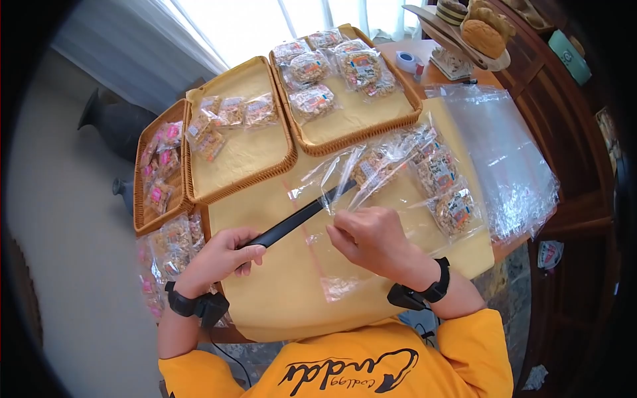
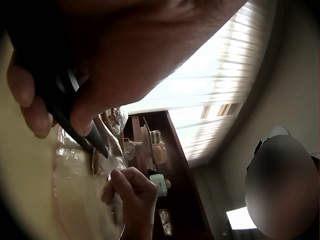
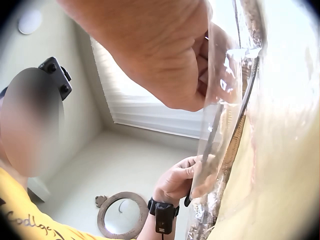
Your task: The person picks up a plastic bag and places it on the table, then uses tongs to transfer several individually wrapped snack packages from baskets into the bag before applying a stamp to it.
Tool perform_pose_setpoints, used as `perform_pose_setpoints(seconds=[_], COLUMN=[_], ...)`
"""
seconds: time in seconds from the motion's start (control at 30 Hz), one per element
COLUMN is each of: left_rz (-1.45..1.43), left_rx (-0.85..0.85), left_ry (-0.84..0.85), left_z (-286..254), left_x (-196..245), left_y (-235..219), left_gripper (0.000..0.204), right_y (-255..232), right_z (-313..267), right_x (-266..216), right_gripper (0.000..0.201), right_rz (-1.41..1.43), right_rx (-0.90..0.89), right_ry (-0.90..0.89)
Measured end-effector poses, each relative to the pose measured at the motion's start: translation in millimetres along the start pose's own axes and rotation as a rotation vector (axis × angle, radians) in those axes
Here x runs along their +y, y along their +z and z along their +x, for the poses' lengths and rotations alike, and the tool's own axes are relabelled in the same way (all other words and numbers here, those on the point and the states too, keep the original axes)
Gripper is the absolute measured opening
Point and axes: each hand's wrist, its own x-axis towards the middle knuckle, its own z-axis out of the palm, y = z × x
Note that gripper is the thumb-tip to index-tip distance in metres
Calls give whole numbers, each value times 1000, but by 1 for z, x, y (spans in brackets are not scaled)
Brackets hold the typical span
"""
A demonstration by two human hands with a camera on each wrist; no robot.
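Note:
My left hand (image 1: 229, 255) grips long black tongs (image 1: 292, 222), thumb on one side and fingers on the other. The tips of the tongs reach into a large clear plastic bag (image 1: 338, 282), at a packet of crumbly brown food (image 1: 373, 169). With curled fingers my right hand (image 1: 375, 242) holds the film of this bag near its opening. In the left wrist view the two arms of the tongs (image 2: 67, 122) lie between thumb and fingers. The right wrist view has the clear film (image 3: 220, 100) stretched beside the curled right fingers, which it partly covers.
More packets (image 1: 438, 169) lie right of the bag on the yellow-covered table (image 1: 265, 298). Behind stand a wicker tray (image 1: 242, 169), another wicker tray (image 1: 358, 129) and a basket of pink-labelled packets (image 1: 182, 199). Flat clear bags (image 1: 497, 146) and a tape roll (image 1: 406, 62) lie right.

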Motion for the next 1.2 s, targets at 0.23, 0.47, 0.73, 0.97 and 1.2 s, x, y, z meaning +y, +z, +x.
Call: perform_pose_setpoints(seconds=[0.23,0.47,0.73,0.97,1.2], left_rz=[-71,-54,71,-72,-314], left_rx=[-41,-21,-61,165,187], left_ry=[-16,4,10,33,-55], left_z=[9,30,-12,-70,-17], left_x=[-5,-2,-8,-10,1], left_y=[9,13,-26,-96,-86], left_gripper=[17,18,26,23,19], right_y=[-1,-2,-2,-2,0], right_z=[1,2,1,1,1], right_x=[-2,-1,-1,-4,-1], right_gripper=[21,22,23,24,24], right_rz=[-11,-29,1,21,14], right_rx=[-10,-7,-46,-66,-62], right_ry=[-17,-6,3,9,14])
